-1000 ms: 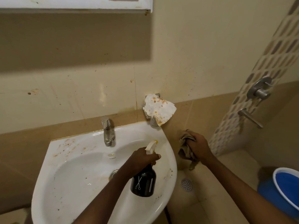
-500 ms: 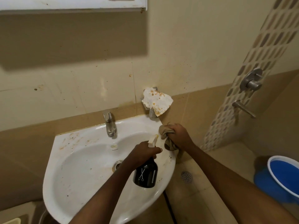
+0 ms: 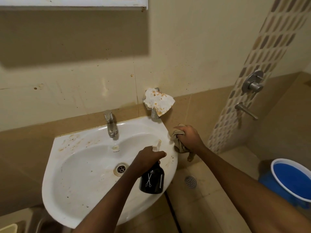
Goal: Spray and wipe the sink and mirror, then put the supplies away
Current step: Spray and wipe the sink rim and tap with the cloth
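over sink, bottle under left hand

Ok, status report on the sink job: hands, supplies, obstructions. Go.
Left hand grips black spray bottle over sink. Right hand holds bunched cloth at sink's right rim. Rust-coloured spots around tap. Nothing blocking basin.

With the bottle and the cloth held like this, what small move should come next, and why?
Probably squeeze the trigger. The left hand grips the black spray bottle over the white ceramic sink, whose rim shows brown stains, and its nozzle points toward the back rim. The right hand holds the bunched beige cloth at the sink's right edge, ready to wipe afterwards.
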